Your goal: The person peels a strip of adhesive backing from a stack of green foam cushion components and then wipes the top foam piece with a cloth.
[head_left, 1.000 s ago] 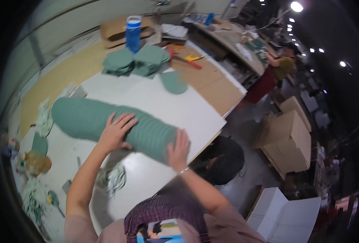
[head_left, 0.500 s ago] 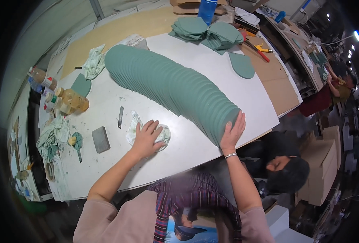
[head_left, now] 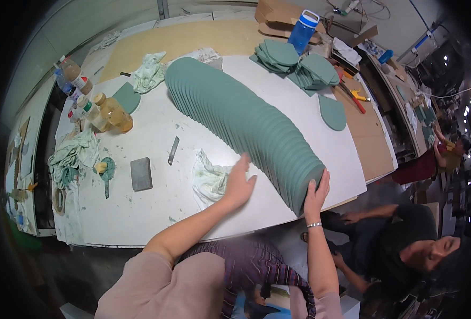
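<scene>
A long row of green flat panels [head_left: 240, 122] stands on edge across the white table [head_left: 150, 207], running from the far middle to the near right corner. My right hand [head_left: 317, 194] presses flat against the near end of the row, fingers spread. My left hand [head_left: 239, 183] rests on a pale green-stained rag [head_left: 210, 178] beside the row, its fingers touching the panels' side. Neither hand grips anything.
Left of the rag lie a grey block [head_left: 140, 174] and a small blade tool [head_left: 173, 150]. Bottles [head_left: 110, 112] and crumpled rags [head_left: 76, 154] crowd the left edge. Loose green panels [head_left: 294, 64] and a blue bottle [head_left: 302, 32] sit at the far end. A person [head_left: 405, 250] crouches by the right corner.
My left hand has slid right from the middle of the rag to the row's side. My right hand stays on the row's near end. The view has shifted slightly.
</scene>
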